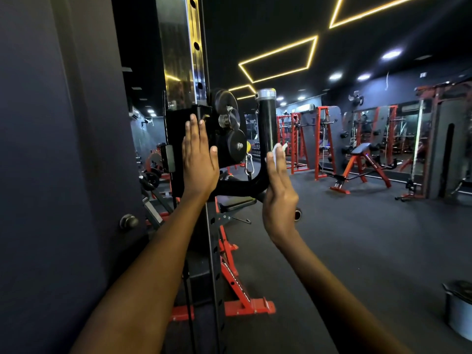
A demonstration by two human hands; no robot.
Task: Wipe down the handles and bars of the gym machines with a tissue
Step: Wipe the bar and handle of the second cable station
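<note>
A black upright post (185, 60) with a row of holes carries a sliding black carriage (178, 139) with pulley wheels (229, 129). From the carriage a black curved handle (267, 123) with a silver cap bends up to the right. My left hand (199, 159) lies flat, fingers together, against the carriage's side. My right hand (278, 185) presses a white tissue (277, 149) against the handle's upright part, fingers extended around it. The tissue is mostly hidden behind my fingers.
A dark wall panel with a round knob (129, 221) fills the left. Red frame feet (245, 305) sit at the post's base. A red incline bench (360, 162) and red racks stand on the black floor at the back right. A grey bin (459, 310) is at the right edge.
</note>
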